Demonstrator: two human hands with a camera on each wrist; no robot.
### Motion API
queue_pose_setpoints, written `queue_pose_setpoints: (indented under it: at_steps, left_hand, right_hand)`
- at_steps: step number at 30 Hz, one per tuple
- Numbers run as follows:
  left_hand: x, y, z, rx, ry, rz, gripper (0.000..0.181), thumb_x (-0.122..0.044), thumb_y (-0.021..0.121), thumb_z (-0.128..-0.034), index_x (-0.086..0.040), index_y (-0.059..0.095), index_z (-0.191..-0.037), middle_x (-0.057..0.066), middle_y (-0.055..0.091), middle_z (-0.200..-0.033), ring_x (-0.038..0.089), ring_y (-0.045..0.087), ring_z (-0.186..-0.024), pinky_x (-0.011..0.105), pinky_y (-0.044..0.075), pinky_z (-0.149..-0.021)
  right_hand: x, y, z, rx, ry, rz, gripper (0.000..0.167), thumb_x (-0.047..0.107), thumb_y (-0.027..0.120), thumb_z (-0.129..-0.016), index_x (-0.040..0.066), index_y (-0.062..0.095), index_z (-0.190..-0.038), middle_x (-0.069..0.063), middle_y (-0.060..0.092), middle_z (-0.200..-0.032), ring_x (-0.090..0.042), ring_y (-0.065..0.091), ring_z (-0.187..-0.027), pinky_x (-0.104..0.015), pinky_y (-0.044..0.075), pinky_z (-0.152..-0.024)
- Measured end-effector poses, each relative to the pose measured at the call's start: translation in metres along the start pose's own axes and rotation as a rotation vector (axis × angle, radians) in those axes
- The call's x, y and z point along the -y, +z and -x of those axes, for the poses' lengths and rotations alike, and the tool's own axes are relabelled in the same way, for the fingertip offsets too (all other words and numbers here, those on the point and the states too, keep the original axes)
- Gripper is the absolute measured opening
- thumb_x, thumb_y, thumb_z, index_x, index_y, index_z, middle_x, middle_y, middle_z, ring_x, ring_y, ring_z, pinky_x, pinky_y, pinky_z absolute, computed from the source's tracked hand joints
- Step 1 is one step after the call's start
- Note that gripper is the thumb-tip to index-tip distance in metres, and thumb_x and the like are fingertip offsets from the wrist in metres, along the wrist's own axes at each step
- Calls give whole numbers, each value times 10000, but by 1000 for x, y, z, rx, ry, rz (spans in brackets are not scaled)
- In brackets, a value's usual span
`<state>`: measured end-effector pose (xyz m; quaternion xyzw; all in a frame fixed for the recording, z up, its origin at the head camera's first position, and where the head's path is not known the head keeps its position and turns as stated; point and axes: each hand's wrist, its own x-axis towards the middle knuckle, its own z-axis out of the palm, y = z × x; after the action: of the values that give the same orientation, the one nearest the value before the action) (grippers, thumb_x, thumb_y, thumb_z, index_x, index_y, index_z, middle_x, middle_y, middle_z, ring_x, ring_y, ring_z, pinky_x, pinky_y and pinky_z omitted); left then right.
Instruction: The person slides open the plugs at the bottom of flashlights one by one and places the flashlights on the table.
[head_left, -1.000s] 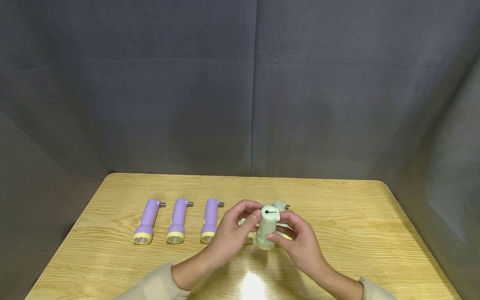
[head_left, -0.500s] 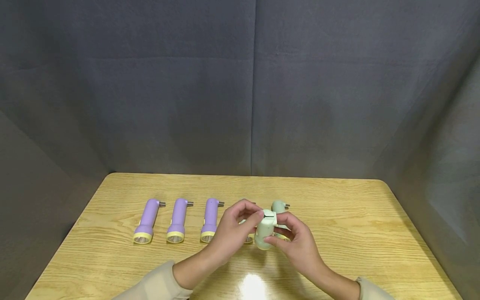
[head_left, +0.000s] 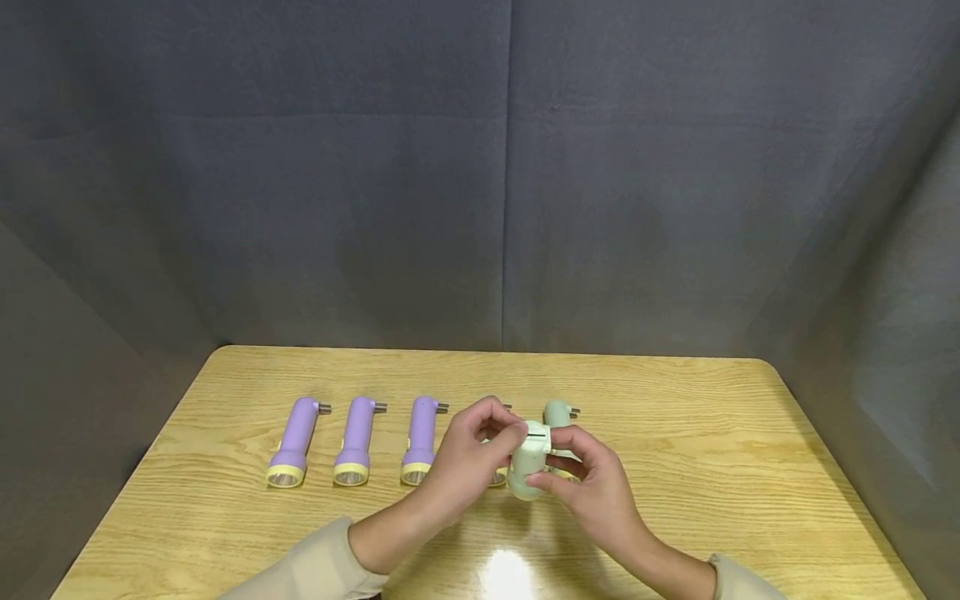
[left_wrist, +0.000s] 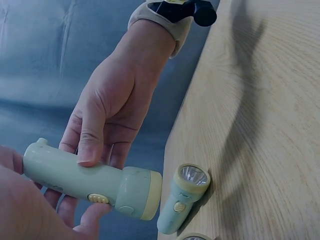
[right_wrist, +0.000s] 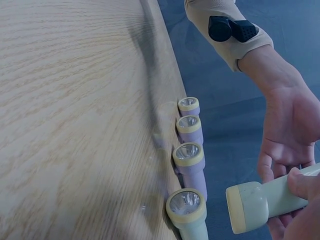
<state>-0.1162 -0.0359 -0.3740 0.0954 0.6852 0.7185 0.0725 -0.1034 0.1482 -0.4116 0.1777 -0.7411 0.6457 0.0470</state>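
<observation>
A light green flashlight [head_left: 528, 462] with a pale yellow head ring is held above the table between both hands. Its tail, with a dark slot, faces up; the head points downward. The left hand [head_left: 461, 467] pinches the tail, thumb over one end of the slot. In the left wrist view, a left fingertip lies by the ribbed yellow switch [left_wrist: 98, 198]. The right hand [head_left: 603, 492] grips the body from the other side. Its thumb presses the barrel, and its index finger touches the tail's side. Whether plug prongs stick out of this flashlight is hidden.
Three purple flashlights, one of them the leftmost flashlight [head_left: 296, 437], lie in a row on the wooden table [head_left: 675, 417], prongs to the right. A green flashlight [head_left: 557, 412] and another, mostly hidden, lie behind the hands. Grey curtains [head_left: 375, 208] surround the table.
The held flashlight has shifted slightly left and tipped, its tail lower in the head view. The left thumb now covers part of the slot. Both hands keep their hold.
</observation>
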Motion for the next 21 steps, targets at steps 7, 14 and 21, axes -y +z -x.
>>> queue_pose_setpoints:
  at_steps: [7, 14, 21]
  left_hand:
    - [-2, -1, -1, -8, -3, 19, 124, -93, 632, -970, 9, 594, -912, 75, 625, -1014, 182, 590, -894, 358, 587, -798]
    - [-2, 0, 0, -1, -15, 11, 134, -103, 633, -971, 14, 591, -923, 74, 609, -1022, 172, 574, -878, 341, 566, -783]
    - [-2, 0, -1, 2, -21, 12, 142, -113, 638, -971, 8, 582, -921, 76, 610, -1042, 170, 573, -876, 336, 558, -781]
  right_hand:
    - [-1, 1, -2, 4, -28, 3, 355, -66, 844, -750, 3, 686, -1060, -126, 690, -1122, -131, 646, -1077, -324, 582, -899]
    - [-1, 1, -1, 8, -11, -5, 336, -57, 846, -749, 14, 695, -1041, -117, 693, -1095, -131, 645, -1050, -327, 584, -898]
    - [-2, 0, -2, 12, -17, -5, 332, -54, 845, -752, 41, 709, -1040, -124, 696, -1086, -132, 644, -1046, -333, 585, -896]
